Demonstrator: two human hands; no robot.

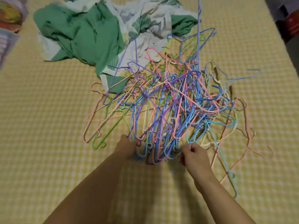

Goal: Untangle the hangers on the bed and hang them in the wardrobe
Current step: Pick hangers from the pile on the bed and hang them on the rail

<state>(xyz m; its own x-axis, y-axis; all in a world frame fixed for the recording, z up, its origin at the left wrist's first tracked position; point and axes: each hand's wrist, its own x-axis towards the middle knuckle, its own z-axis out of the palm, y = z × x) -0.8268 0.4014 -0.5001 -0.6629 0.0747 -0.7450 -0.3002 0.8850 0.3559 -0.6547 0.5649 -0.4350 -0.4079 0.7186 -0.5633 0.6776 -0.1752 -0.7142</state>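
A big tangle of thin wire hangers [174, 101] in blue, pink, purple, green and cream lies on the yellow checked bed [48, 126]. My left hand [127, 147] grips the near ends of several hangers at the pile's front edge. My right hand [194, 156], just to the right, has its fingers curled round hanger ends at the same edge. Some hangers stick up out of the pile, one blue one [198, 21] rising past the top of the view. The wardrobe is not in view.
A crumpled green and white leaf-print cloth [84, 34] lies on the bed behind the pile, partly under it. Loose pink and light-blue hangers [229, 172] trail to the right of my right arm. Blurred objects sit at the bed's far left [9, 21] and far right [289, 23] edges.
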